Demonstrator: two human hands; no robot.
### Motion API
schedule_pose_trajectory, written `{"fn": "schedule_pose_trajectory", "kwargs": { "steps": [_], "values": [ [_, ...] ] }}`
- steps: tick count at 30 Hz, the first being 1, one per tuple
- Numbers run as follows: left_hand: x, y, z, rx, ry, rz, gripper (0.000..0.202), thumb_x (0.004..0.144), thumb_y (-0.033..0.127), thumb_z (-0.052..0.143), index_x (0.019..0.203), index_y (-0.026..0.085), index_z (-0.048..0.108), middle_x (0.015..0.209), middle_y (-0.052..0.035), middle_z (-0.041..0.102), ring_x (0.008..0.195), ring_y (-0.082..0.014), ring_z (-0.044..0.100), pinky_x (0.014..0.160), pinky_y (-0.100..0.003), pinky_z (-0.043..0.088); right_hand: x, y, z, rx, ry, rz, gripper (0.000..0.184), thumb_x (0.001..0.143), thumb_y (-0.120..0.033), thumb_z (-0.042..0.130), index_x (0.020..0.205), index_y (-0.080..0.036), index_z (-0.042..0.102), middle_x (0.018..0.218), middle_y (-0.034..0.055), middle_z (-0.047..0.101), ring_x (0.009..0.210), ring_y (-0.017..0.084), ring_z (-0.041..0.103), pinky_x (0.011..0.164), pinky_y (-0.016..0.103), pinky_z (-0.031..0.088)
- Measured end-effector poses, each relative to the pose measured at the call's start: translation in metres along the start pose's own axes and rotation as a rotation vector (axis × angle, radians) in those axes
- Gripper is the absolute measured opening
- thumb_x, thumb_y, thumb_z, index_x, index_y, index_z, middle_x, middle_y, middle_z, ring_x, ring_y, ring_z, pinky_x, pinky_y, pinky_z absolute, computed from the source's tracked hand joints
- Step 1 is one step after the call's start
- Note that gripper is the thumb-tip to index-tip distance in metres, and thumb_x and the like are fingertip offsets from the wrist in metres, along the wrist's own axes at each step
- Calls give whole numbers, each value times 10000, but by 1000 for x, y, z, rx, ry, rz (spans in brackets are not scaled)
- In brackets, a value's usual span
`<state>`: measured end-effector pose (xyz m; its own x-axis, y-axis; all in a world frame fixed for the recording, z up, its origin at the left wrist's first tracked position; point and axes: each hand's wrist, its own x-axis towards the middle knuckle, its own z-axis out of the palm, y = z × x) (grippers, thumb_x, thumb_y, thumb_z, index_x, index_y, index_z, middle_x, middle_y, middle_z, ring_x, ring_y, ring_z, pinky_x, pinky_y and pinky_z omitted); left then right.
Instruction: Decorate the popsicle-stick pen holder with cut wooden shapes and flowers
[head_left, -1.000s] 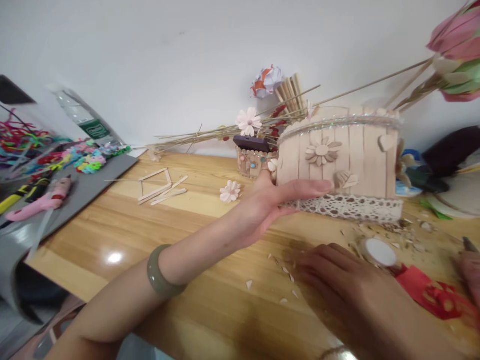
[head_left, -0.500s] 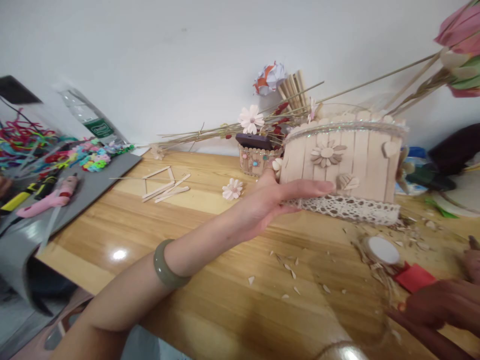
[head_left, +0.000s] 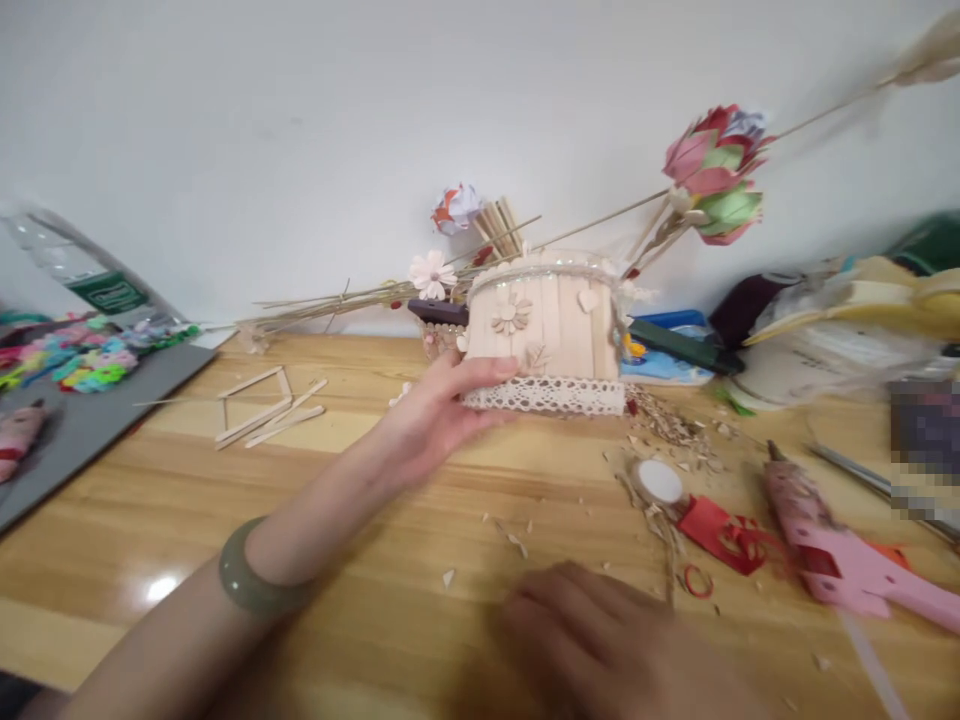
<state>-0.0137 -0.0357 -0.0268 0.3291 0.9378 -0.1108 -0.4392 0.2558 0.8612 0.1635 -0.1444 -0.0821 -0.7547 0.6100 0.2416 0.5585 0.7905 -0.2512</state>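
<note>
My left hand (head_left: 442, 415), with a green bangle on the wrist, grips the lower left side of a craft-stick basket (head_left: 562, 335). The thumb lies across the basket's front and the other fingers go behind or beneath it. Pale wooden flowers and a heart decorate the front, with white lace (head_left: 547, 395) along the bottom and a shiny trim at the top. My right hand (head_left: 592, 630) is low in front, over the table, smeared by motion; its fingers look bent, and whether they hold anything is hidden.
A pink glue gun (head_left: 832, 550) lies at right near red felt (head_left: 724, 535) and a white round lid (head_left: 658, 482). Wood scraps (head_left: 675, 425) are scattered about. Craft sticks (head_left: 255, 410) lie at left. Paper flowers (head_left: 720, 180) and a small decorated basket (head_left: 435, 340) stand by the wall.
The view has swung to the right, and the basket appears smaller and farther off, still in my left hand. My right hand has moved left from the red felt to the table's front.
</note>
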Motion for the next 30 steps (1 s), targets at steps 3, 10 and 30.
{"fn": "schedule_pose_trajectory", "kwargs": {
  "steps": [3,10,30],
  "values": [
    [-2,1,1,11,0,2,355,714,203,642,1068,183,621,1104,-68,656,1178,-282,501,981,-454,422,33,-16,23,-168,151,-213,166,819,-223,560,924,-138,656,940,52,707,828,205,631,658,292,506],
    [-2,1,-1,1,7,0,521,712,202,648,1217,236,527,1186,-67,630,1233,-286,461,998,-470,411,48,-30,61,-447,291,-329,181,619,-92,493,597,-108,673,642,111,704,629,230,628,458,290,427],
    [-3,-3,0,73,67,-41,467,775,228,607,1229,289,521,1155,6,662,1114,-232,540,861,-307,436,-5,56,-96,88,200,160,223,833,-86,421,838,-198,613,819,13,640,704,92,611,611,191,482]
  ]
}}
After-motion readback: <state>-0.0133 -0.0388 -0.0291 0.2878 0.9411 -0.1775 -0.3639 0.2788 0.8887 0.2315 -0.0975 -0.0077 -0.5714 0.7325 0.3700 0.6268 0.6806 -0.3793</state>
